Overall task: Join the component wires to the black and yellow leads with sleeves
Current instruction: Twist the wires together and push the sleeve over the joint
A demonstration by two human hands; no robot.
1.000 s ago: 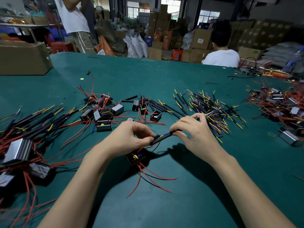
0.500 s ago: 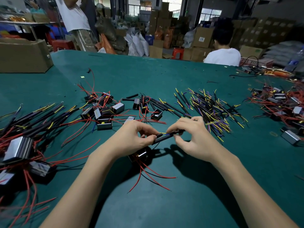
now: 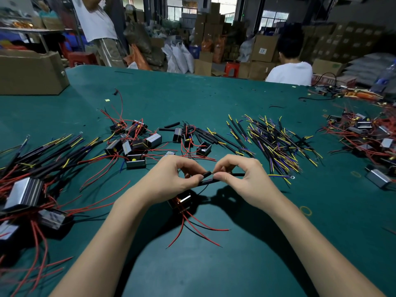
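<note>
A: How are the hands set?

B: Both forearms reach in from the near edge and meet over the middle of the green tabletop (image 3: 225, 93). The left hand (image 3: 171, 179) is curled, knuckles up, its grip closed between thumb and fingers on two short black sleeves (image 3: 206, 178), one above the other. The right hand (image 3: 240, 179) faces it, fingers bent, thumb and forefinger pinched shut on a thin black lead (image 3: 236, 174) that runs out to the right past the knuckles.

A: Where does the join sit against those grips?

B: Right between the two pinches. The upper sleeve's open end points at the right fingertips, and a small bright tip shows there where the two meet. I cannot tell whether the tip is inside the sleeve.

A: And the component?

B: It hangs just below the left hand, a small dark block (image 3: 181, 201) with copper-coloured winding and a pale strip, over the tabletop. Its red wires (image 3: 201, 228) trail toward the near edge, along with a black one.

A: What lies around?

B: A heap of black and yellow leads (image 3: 276, 144) beyond the right hand, loose components (image 3: 132, 144) beyond the left, and finished bundles (image 3: 42, 155) far left.
</note>
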